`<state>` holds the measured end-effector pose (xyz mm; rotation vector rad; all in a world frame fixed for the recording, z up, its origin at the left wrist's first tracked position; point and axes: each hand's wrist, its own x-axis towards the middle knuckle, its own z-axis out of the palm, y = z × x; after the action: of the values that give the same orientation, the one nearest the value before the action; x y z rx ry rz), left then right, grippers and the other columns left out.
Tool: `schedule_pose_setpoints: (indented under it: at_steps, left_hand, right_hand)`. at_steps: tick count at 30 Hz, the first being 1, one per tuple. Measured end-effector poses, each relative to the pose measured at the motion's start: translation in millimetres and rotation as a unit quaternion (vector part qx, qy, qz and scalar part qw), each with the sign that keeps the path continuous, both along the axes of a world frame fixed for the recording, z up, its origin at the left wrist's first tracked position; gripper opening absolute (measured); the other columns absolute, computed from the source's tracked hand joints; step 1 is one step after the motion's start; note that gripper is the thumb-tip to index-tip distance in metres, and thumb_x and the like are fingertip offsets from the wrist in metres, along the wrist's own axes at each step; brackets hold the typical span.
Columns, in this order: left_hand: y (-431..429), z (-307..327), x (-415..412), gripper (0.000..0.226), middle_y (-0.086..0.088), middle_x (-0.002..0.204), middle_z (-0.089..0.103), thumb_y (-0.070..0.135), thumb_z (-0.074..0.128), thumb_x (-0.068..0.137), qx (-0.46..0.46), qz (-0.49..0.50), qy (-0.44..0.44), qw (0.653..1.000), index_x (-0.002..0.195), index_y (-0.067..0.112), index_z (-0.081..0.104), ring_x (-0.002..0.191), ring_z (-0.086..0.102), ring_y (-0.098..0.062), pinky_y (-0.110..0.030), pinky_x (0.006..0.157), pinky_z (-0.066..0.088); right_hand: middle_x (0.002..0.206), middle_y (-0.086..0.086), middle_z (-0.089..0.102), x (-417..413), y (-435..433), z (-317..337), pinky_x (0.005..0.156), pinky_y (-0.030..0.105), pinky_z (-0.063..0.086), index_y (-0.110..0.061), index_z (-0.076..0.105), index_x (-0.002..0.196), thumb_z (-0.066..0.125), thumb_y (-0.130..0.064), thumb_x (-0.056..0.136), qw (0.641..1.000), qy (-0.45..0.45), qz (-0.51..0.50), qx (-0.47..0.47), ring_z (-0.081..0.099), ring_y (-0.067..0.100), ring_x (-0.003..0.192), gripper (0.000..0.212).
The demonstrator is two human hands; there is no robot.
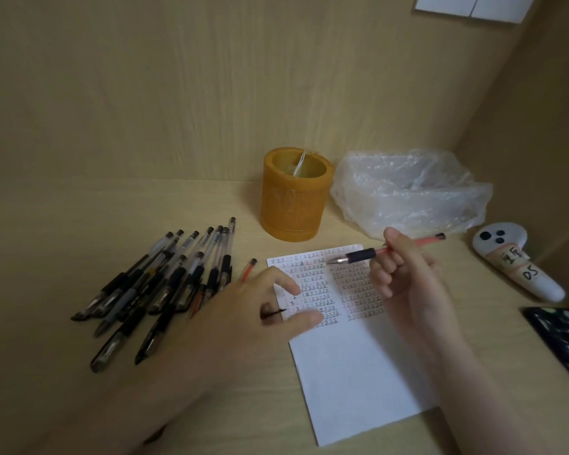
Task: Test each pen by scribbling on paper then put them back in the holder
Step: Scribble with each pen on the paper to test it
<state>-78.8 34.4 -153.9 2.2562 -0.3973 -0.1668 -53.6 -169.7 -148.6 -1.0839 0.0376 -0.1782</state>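
My right hand [404, 274] grips a red pen [408, 244] with a black grip. Its uncapped tip hovers over the top rows of the white paper [358, 372], whose upper half is filled with small red and black marks. My left hand [260, 310] rests on the paper's left edge with fingers spread, and a black pen cap [271, 313] is tucked between thumb and forefinger. Several black pens [165, 284] lie in a pile to the left. A loose red pen [248, 269] lies beside them. The orange cylindrical holder [293, 195] stands behind the paper.
A crumpled clear plastic bag [408, 192] sits right of the holder. A white controller [516, 261] with a handwritten label lies at the far right. A dark patterned object [562, 339] is at the right edge. Wooden walls close in behind and on the right.
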Motion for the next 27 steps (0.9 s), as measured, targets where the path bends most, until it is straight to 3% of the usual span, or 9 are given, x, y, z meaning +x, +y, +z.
schedule_pose_setpoints:
  at_steps: [3,6,8,10,12,15,19,22,27]
  left_hand:
    - [-1,0,-2,0.05,0.01,0.061,0.048,0.072,0.053,0.067,0.158,-0.008,-0.066,0.985,0.108,0.046,0.042,0.057,0.049,-0.003,-0.018,0.052,0.038]
    - [-5,-2,-6,0.061,0.019,0.068,0.045,0.074,0.054,0.067,0.203,-0.018,-0.057,0.977,0.12,0.047,0.037,0.067,0.048,0.004,-0.012,0.052,0.03]
    - [-6,-3,-7,0.064,0.022,0.071,0.044,0.072,0.055,0.069,0.212,-0.027,-0.046,0.976,0.124,0.047,0.033,0.073,0.048,0.005,-0.011,0.054,0.031]
    - [-7,-5,-9,0.064,0.02,0.072,0.047,0.072,0.054,0.07,0.205,-0.024,-0.045,0.977,0.124,0.047,0.031,0.077,0.052,0.004,-0.016,0.059,0.039]
    - [-9,-7,-11,0.062,0.019,0.067,0.044,0.072,0.053,0.071,0.198,-0.02,-0.051,0.979,0.123,0.047,0.03,0.078,0.054,0.004,-0.02,0.064,0.043]
    - [-12,-11,-12,0.064,0.021,0.074,0.044,0.074,0.05,0.071,0.194,-0.008,-0.061,0.979,0.124,0.047,0.028,0.093,0.057,0.0,-0.026,0.077,0.049]
    - [-14,-16,-13,0.067,0.02,0.104,0.057,0.076,0.049,0.07,0.192,0.003,-0.087,0.977,0.126,0.047,0.027,0.098,0.058,-0.001,-0.024,0.076,0.047]
    - [-15,-18,-12,0.07,0.021,0.107,0.058,0.077,0.049,0.069,0.182,0.007,-0.094,0.979,0.128,0.047,0.027,0.097,0.057,0.001,-0.02,0.072,0.044]
    - [-14,-20,-12,0.067,0.022,0.09,0.054,0.078,0.048,0.067,0.172,0.011,-0.102,0.98,0.124,0.049,0.029,0.09,0.059,0.003,-0.021,0.072,0.048]
  right_hand:
    - [0.048,-0.004,0.032,1,0,-1,0.034,0.017,0.023,-0.019,0.04,0.054,0.06,-0.019,0.078,1.0,0.025,0.004,0.005,0.034,0.008,0.039,0.031]
    - [0.048,-0.004,0.032,2,0,-3,0.034,0.017,0.026,-0.017,0.037,0.065,0.05,-0.015,0.086,0.998,0.046,0.017,0.04,0.033,0.009,0.039,0.025]
    - [0.047,-0.002,0.035,1,-2,-4,0.034,0.018,0.028,-0.014,0.047,0.079,0.04,-0.014,0.092,0.998,0.047,0.018,0.045,0.036,0.01,0.039,0.015]
    - [0.048,0.004,0.051,-1,-3,-4,0.037,0.018,0.035,-0.01,0.059,0.102,0.032,-0.015,0.094,0.998,0.049,0.044,0.021,0.052,0.016,0.043,0.029]
    - [0.068,0.017,0.07,-4,-1,-3,0.039,0.019,0.041,-0.005,0.062,0.109,0.027,-0.019,0.095,0.992,0.064,0.109,-0.002,0.07,0.024,0.064,0.04]
    - [0.079,0.023,0.072,-11,7,-4,0.037,0.019,0.038,0.001,0.065,0.093,0.043,-0.03,0.091,0.983,0.107,0.133,-0.07,0.072,0.027,0.072,0.038]
    - [0.051,0.01,0.054,-21,19,-10,0.046,0.021,0.034,-0.008,0.054,0.059,0.075,-0.037,0.07,0.962,0.081,0.052,-0.254,0.048,0.017,0.047,0.037]
    - [0.042,0.001,0.043,-25,32,-17,0.043,0.016,0.031,-0.012,0.045,0.049,0.08,-0.023,0.07,0.957,0.056,0.006,-0.285,0.037,0.009,0.039,0.043]
    - [0.035,-0.012,0.046,-25,39,-25,0.045,0.008,0.031,-0.009,0.047,0.046,0.073,-0.009,0.079,0.939,0.034,-0.009,-0.342,0.045,0.0,0.038,0.042]
